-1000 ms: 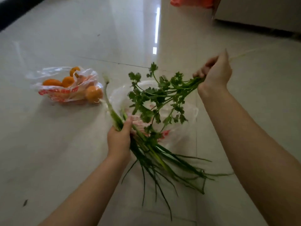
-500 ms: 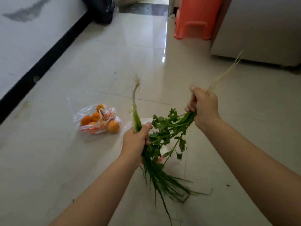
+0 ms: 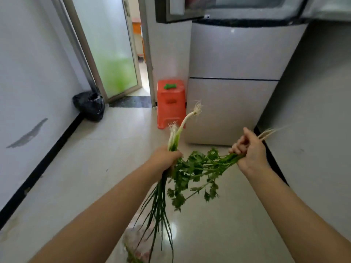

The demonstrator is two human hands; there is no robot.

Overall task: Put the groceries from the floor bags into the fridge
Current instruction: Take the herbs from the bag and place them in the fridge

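With your left hand (image 3: 164, 156) clamped on the white-rooted green scallions (image 3: 175, 135) & right hand (image 3: 248, 150) on leafy green cilantro (image 3: 197, 168), carry both upright to the grey fridge (image 3: 233, 76) at frame's upper right w/o brushing the floor.

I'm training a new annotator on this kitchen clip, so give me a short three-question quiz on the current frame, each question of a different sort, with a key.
1. True or false: the left hand grips the spring onions with their white root ends pointing up.
2. Multiple choice: what does the right hand hold? A) a bag of oranges B) a bunch of coriander C) nothing
3. Fill in: the orange stool stands directly beside the ___.

Key:
1. True.
2. B; the hand grips it near the stems, leaves hanging towards the left hand.
3. Fridge; its upper door is open.
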